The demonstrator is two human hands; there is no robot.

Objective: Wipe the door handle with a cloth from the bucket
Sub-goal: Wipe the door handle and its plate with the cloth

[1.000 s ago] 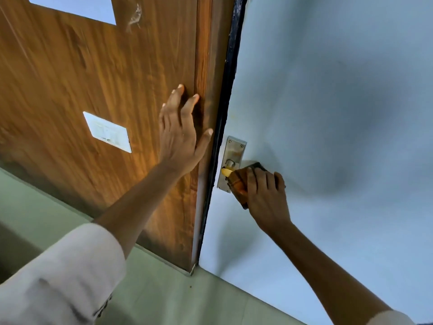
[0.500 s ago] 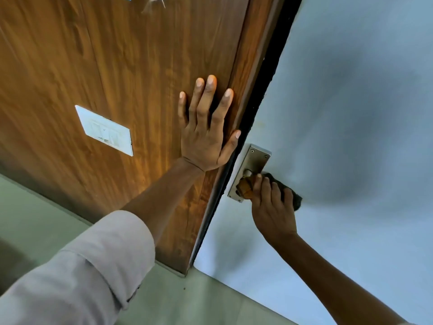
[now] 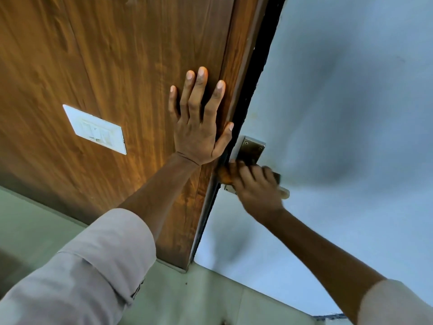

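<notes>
A steel handle plate (image 3: 251, 150) is fixed on the pale blue door (image 3: 339, 113) beside its dark edge. The lever tip (image 3: 284, 193) pokes out past my right hand (image 3: 254, 186), which is closed around the lever with an orange-brown cloth (image 3: 223, 175) pressed on it. The hand is blurred. My left hand (image 3: 199, 123) lies flat with fingers spread on the brown wooden panel (image 3: 117, 66), holding nothing. The bucket is out of view.
A white switch plate (image 3: 96, 129) sits on the wooden panel left of my left hand. Pale green floor (image 3: 35, 221) runs along the bottom of the panel and door.
My right hand with the cloth has slid left along the lever toward the plate, uncovering the lever tip. My left hand stays flat on the wood. The view has shifted.
</notes>
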